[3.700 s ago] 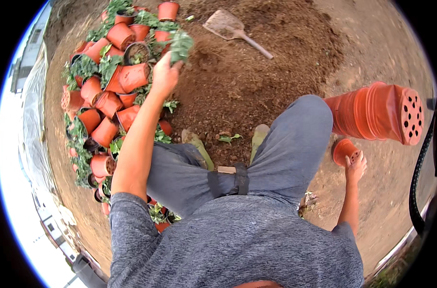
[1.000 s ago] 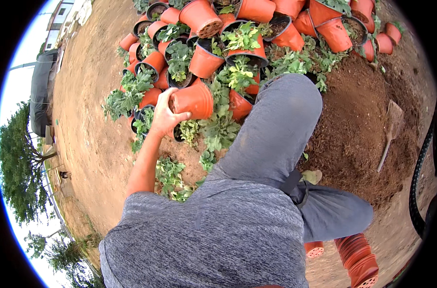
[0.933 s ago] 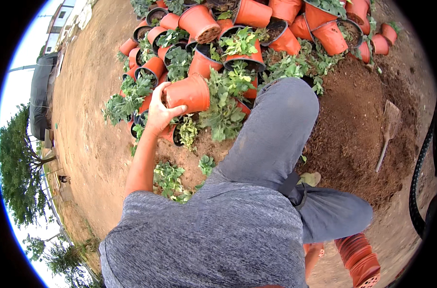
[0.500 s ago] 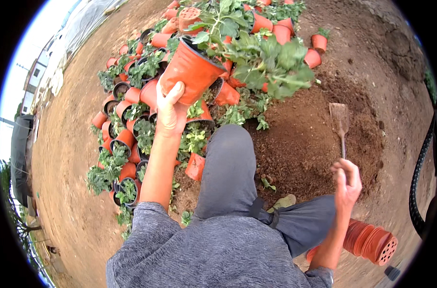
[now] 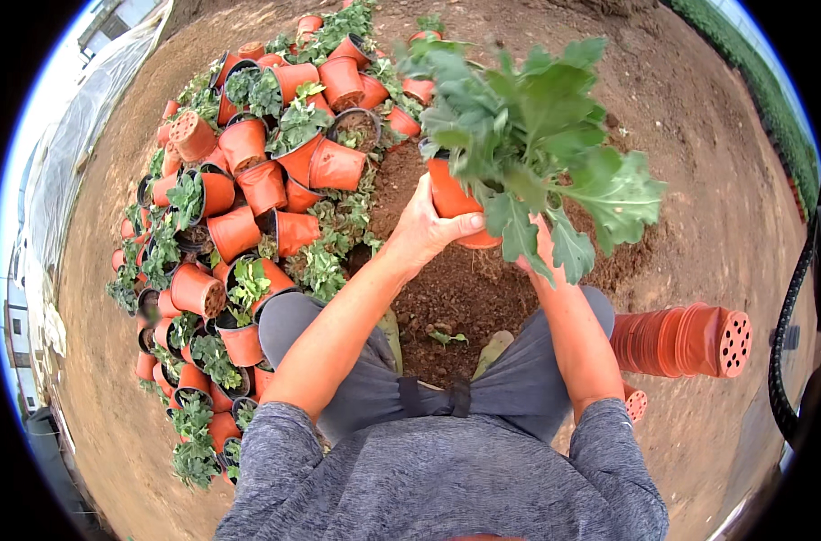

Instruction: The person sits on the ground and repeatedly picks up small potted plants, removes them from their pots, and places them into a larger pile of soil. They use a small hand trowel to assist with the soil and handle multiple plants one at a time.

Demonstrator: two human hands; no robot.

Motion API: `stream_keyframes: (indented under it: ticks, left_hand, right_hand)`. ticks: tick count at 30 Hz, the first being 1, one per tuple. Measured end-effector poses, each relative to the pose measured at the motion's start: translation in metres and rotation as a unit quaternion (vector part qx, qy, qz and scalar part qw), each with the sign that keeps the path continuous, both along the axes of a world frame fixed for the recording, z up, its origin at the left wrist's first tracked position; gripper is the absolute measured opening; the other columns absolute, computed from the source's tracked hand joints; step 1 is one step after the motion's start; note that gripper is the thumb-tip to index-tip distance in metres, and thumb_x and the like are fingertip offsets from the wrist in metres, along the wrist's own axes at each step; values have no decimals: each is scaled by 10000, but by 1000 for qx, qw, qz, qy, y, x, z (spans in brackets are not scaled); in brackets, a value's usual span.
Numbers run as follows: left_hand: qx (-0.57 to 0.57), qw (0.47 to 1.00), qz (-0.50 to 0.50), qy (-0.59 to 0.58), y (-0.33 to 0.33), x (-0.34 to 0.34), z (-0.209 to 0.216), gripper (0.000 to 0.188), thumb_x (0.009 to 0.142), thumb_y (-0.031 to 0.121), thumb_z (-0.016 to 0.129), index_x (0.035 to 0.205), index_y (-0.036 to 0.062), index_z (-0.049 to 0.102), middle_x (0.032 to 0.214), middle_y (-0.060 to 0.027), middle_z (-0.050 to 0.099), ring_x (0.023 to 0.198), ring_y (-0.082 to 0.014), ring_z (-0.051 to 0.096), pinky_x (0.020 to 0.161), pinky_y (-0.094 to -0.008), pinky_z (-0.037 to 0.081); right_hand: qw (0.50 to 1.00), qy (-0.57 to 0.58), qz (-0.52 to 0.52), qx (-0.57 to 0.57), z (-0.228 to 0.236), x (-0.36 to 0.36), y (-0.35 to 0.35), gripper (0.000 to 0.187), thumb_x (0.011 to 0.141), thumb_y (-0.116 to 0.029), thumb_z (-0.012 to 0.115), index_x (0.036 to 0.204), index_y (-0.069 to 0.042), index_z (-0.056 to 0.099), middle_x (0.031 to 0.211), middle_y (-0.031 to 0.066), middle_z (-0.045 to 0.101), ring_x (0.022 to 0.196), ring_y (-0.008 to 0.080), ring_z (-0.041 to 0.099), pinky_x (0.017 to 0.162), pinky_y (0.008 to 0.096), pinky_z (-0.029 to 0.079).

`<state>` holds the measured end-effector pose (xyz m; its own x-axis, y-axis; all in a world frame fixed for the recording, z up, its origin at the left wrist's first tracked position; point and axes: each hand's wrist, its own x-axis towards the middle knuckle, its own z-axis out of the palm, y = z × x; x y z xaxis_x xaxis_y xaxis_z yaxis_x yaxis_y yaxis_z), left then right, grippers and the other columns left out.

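A leafy green plant in an orange plastic pot [image 5: 453,200] is held up in front of me, over the loose soil. My left hand [image 5: 433,227] wraps round the pot's left side, with its thumb across the front. On the other side, my right hand [image 5: 539,251] reaches up close to the pot. Broad leaves [image 5: 555,135] cover most of the right hand, so its fingers and grip are hidden. Dark brown soil [image 5: 465,302] lies between my knees, below the pot.
A large heap of orange potted plants [image 5: 235,233], many tipped on their sides, fills the ground to the left. At the right lies a nested stack of orange pots [image 5: 672,341]. A black cable [image 5: 779,361] hangs at the right edge. A small sprig [image 5: 447,337] lies on the soil.
My left hand has brought the potted plant from the heap rightward to the middle. My right hand has left the small spade's handle and come up beside the pot. The spade no longer shows.
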<state>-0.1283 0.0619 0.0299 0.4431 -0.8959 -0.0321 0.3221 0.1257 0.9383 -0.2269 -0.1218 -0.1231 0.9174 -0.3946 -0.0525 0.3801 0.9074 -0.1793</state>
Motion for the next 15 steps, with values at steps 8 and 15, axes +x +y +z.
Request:
stream_keyframes:
  ticks: [8,15]
  left_hand:
    - [97,994,44,-4,-16,14,-39,488,791,205,782,1202,45,573,1146,-37,638,1049,-156,590,936,-322,448]
    - [2,996,35,88,-10,24,-14,626,764,226,807,1274,8,516,1207,-81,606,1122,-177,552,992,-336,417]
  right_hand:
    - [901,211,-94,-366,110,-7,51,528,825,-194,750,1256,-35,491,1189,67,594,1082,150,566,962,326,451]
    - [929,155,-114,-317,103,-2,63,871,864,-637,550,1463,-76,260,1427,127,409,1272,273,465,1012,447,426]
